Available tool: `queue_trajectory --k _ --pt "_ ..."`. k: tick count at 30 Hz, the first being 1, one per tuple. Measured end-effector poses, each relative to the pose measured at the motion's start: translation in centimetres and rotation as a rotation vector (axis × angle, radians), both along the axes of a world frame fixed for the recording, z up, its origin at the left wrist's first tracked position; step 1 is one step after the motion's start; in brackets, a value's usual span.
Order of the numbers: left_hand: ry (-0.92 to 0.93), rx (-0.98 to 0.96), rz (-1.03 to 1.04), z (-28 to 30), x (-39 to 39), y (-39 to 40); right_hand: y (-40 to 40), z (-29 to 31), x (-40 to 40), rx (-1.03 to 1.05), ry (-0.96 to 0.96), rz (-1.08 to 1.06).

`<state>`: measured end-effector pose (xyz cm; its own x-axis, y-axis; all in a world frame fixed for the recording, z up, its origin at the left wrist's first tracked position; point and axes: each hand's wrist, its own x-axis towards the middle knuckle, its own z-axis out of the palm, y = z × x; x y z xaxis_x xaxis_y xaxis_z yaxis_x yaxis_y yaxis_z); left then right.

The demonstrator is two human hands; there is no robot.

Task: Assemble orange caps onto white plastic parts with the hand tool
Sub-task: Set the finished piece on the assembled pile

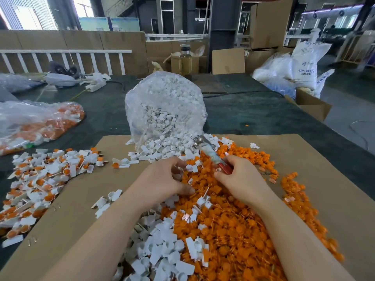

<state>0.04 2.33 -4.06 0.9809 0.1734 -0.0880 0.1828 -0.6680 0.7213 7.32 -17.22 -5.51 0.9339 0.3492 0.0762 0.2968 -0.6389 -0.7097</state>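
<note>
A wide heap of orange caps [239,220] covers the cardboard sheet [316,151] in front of me, with loose white plastic parts [162,246] mixed in at its left. My right hand [241,179] grips the red handle of the hand tool [209,152], whose metal head points up and away to the left. My left hand [164,179] hovers over the caps with curled fingers, and whether it holds a small piece I cannot tell. A clear bag of white parts [164,110] stands just beyond the hands.
Assembled white-and-orange pieces [40,179] lie in a pile at the left. A clear bag with orange and white pieces [36,122] sits at the far left. A bottle [185,59], cardboard boxes [310,104] and white sacks [304,63] stand behind and to the right.
</note>
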Motion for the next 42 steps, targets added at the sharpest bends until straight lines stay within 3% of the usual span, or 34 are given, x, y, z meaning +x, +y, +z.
queue_trajectory --k 7,13,17,23,26,36,42 --pt "-0.010 -0.010 -0.001 0.3 0.1 0.4 -0.2 0.8 -0.4 0.114 -0.014 0.038" --pt "-0.012 0.008 0.001 0.1 0.1 0.3 1.9 0.1 -1.2 -0.018 -0.217 0.070" --pt "-0.017 0.047 0.022 0.0 0.3 0.2 2.7 -0.3 -1.4 -0.159 -0.248 0.102" --pt "0.004 -0.003 0.022 0.1 0.4 0.5 2.7 -0.4 -1.4 -0.200 -0.262 0.121" --pt "0.023 -0.049 0.085 0.1 0.2 0.9 2.5 -0.4 -1.4 -0.161 -0.236 0.117" --pt "-0.004 0.176 0.014 -0.4 0.3 0.8 1.9 0.2 -1.2 0.122 -0.153 0.025" --pt "0.083 0.060 0.034 -0.1 0.0 0.8 2.0 0.1 -1.2 0.152 -0.122 0.020"
